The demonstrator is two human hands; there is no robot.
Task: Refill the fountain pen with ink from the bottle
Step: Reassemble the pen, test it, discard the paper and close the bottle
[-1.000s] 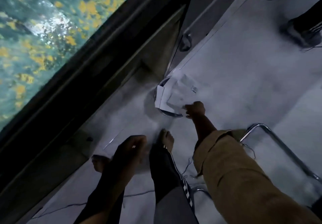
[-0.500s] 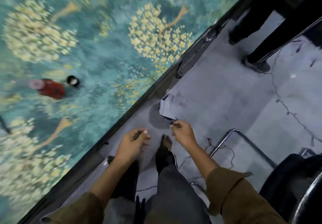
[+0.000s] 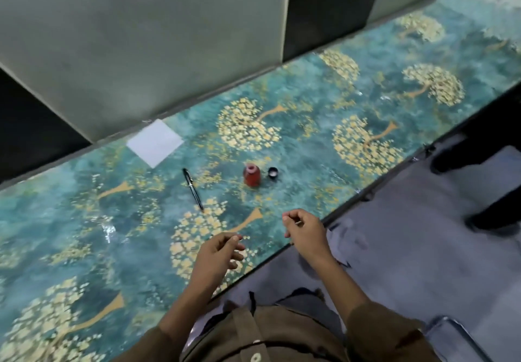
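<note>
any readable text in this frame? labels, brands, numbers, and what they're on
None readable.
Small red ink bottle: no label legible from this view.
Round black bottle cap: no marking visible.
Slim black fountain pen: any branding too small to tell.
White square paper sheet: looks blank.
Teal tabletop with gold tree pattern: decoration only, no lettering.
</note>
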